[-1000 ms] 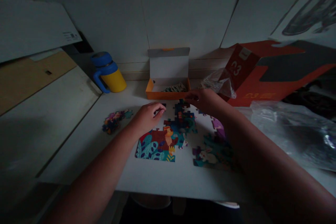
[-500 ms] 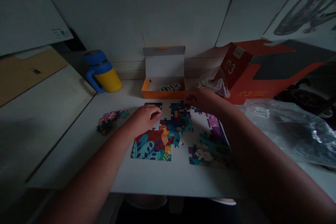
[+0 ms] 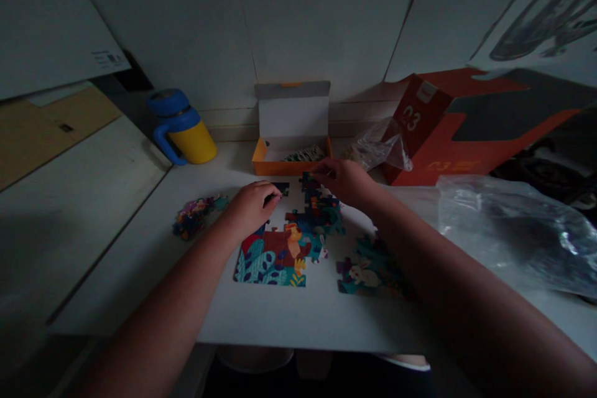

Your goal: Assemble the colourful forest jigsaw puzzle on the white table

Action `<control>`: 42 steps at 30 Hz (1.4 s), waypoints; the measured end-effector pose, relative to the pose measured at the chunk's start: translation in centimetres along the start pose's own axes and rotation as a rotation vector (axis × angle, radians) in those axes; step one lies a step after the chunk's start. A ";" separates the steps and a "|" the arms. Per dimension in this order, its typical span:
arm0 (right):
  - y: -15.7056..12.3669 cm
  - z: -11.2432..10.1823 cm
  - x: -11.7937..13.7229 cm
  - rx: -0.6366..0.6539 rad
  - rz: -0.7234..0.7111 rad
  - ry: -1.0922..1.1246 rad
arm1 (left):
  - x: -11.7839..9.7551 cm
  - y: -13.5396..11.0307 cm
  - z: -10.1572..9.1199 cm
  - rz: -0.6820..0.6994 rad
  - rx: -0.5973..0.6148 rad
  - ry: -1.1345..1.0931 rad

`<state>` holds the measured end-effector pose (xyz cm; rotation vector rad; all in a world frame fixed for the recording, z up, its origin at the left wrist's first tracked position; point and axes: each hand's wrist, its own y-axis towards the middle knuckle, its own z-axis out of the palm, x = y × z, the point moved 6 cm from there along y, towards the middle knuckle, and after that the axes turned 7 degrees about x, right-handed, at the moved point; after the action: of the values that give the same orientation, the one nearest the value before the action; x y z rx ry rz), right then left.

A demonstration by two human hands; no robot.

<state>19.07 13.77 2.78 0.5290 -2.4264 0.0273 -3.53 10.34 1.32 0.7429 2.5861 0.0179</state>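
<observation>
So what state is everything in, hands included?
Puzzle, partly joined, with gaps
Loose pieces, heaped
Left hand, fingers curled, grip unclear
Right hand, at the puzzle's far side, grip unclear
Orange box, open
Mug, lidded
Red box, open or shut unclear
Clear plastic, crumpled

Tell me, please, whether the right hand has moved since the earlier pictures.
Yes: the right hand has shifted left relative to the orange box, reaching further across its front.

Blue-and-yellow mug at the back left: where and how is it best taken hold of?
Probably by the blue handle, from the front left: it juts out on that side of the yellow body, leaving an open gap to grip through.
</observation>
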 end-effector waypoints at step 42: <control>-0.4 4.7 1.6 0.240 -0.089 0.021 | 1.9 -0.6 -0.7 -0.047 0.037 0.043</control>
<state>15.31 12.11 -0.05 0.7389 -2.3904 0.2876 -5.56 10.83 1.13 0.7018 2.6505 -0.0296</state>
